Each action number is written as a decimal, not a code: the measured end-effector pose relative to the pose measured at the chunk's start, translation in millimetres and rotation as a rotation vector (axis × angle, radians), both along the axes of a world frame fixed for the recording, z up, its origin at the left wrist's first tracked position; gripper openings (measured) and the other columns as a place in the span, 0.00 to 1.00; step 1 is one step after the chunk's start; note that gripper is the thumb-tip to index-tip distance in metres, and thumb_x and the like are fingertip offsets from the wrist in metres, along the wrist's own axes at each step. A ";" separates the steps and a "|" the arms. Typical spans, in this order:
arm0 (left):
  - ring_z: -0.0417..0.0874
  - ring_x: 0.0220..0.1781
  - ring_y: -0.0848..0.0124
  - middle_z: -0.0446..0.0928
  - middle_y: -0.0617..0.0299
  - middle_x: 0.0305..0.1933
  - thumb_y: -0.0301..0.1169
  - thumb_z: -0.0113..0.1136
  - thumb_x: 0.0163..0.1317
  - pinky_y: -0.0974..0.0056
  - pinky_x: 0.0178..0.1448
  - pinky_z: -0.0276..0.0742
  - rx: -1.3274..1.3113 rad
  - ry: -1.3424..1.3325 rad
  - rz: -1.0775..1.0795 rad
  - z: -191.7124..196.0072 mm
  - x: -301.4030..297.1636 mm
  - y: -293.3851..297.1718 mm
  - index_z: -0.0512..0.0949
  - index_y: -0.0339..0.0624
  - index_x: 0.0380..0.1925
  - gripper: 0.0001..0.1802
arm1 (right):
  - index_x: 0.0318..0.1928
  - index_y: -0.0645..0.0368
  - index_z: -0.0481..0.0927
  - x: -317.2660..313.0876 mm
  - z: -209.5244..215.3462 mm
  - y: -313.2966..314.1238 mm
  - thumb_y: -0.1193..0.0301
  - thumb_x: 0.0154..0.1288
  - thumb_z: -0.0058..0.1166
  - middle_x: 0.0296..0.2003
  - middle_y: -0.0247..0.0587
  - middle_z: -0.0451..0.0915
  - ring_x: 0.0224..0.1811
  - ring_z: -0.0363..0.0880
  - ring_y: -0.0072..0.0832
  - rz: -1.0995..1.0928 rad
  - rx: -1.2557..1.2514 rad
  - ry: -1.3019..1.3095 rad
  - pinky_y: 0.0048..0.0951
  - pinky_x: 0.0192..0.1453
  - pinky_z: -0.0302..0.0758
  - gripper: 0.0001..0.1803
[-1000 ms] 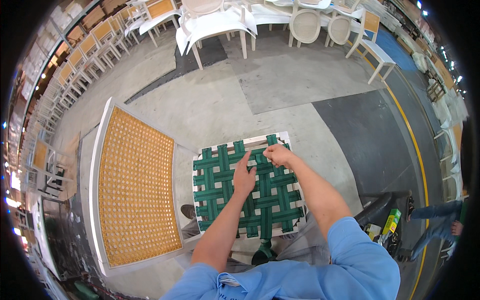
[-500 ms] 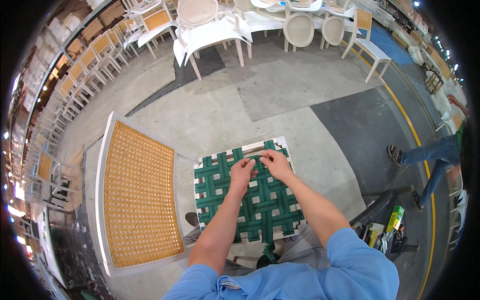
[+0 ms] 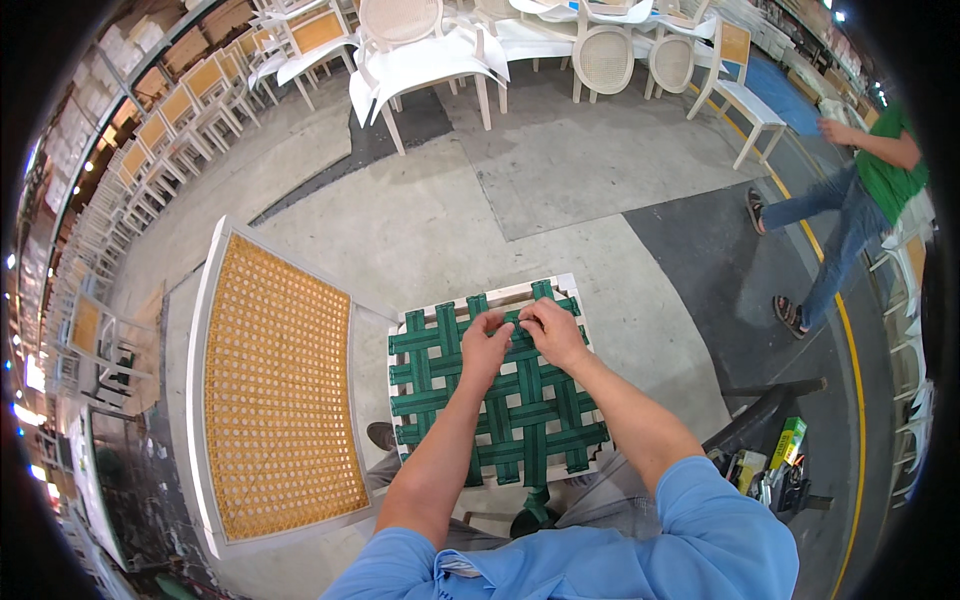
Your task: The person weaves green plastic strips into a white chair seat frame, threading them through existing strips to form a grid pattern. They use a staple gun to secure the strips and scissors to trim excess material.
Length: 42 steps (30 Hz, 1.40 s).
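A white seat frame (image 3: 575, 300) lies before me, laced with woven green webbing straps (image 3: 520, 420). My left hand (image 3: 484, 345) and my right hand (image 3: 550, 330) meet at the frame's far middle. Both pinch the same green strap there, fingers closed on it. My forearms in blue sleeves run up from the lower edge and cover part of the weave.
A white panel with tan cane mesh (image 3: 275, 385) lies to the left. White chairs (image 3: 420, 60) stand in rows at the back and left. A person in a green shirt and jeans (image 3: 850, 200) walks at the right. A green box and tools (image 3: 785, 450) sit at lower right.
My hands have drawn together on the strap at the far middle. The person at the right has walked further into view. My view has tilted slightly.
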<state>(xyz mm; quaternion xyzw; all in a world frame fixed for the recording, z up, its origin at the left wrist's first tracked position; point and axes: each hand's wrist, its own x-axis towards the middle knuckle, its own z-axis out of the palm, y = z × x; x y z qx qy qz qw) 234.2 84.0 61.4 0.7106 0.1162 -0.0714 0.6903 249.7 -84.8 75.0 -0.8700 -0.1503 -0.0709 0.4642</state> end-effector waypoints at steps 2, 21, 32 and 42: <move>0.86 0.37 0.68 0.84 0.60 0.44 0.34 0.67 0.68 0.62 0.41 0.82 0.445 -0.299 0.016 -2.7 -4.8 -2.6 0.81 0.43 0.50 0.14 | 0.41 0.56 0.83 0.1 0.2 -0.6 0.72 0.66 0.62 0.40 0.42 0.80 0.42 0.82 0.45 -0.033 -0.022 0.059 0.42 0.45 0.78 0.05; 0.78 0.61 0.45 0.82 0.48 0.55 0.29 0.60 0.68 0.43 0.70 0.69 0.705 -0.502 -0.014 -56.7 -57.2 -7.0 0.78 0.38 0.59 0.20 | 0.38 0.53 0.88 128.3 -67.7 31.3 0.67 0.64 0.63 0.50 0.51 0.82 0.54 0.82 0.48 -0.132 -0.439 0.397 0.47 0.59 0.79 0.06; 0.51 0.85 0.47 0.59 0.61 0.82 0.40 0.52 0.75 0.41 0.86 0.43 1.064 -0.372 -0.245 -71.9 41.8 -11.9 0.65 0.46 0.76 0.31 | 0.37 0.56 0.88 129.8 -71.6 34.1 0.67 0.59 0.68 0.42 0.48 0.86 0.44 0.86 0.45 -0.216 -0.389 0.388 0.44 0.50 0.81 0.08; 0.47 0.87 0.49 0.53 0.67 0.85 0.45 0.44 0.79 0.41 0.87 0.39 1.168 -0.330 -0.294 -81.1 44.1 -15.3 0.60 0.53 0.80 0.32 | 0.58 0.56 0.82 79.7 -27.6 -80.4 0.61 0.76 0.58 0.40 0.30 0.82 0.33 0.81 0.18 -0.334 0.508 0.651 0.25 0.34 0.77 0.17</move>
